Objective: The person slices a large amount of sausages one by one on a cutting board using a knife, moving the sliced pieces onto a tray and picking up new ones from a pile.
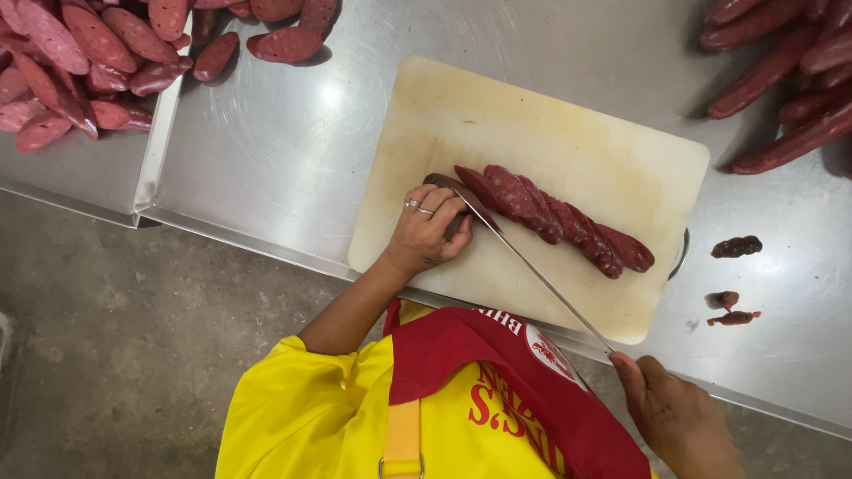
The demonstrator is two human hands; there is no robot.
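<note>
A cream cutting board (pixel 568 124) lies on a steel table. On it, a dark red sausage (pixel 555 217) is cut into a fanned row of slanted slices. My left hand (pixel 426 232), with rings on one finger, grips the sausage's left end. My right hand (pixel 670 412) holds the handle of a long thin knife (pixel 532 270), whose blade runs up and left and meets the sausage next to my left fingers.
A pile of sliced sausage pieces (pixel 89 53) fills the top left. Whole sausages (pixel 785 71) lie at the top right. Small dark scraps (pixel 735 248) sit right of the board. The steel table (pixel 266 151) ends near me, above a concrete floor (pixel 115 355).
</note>
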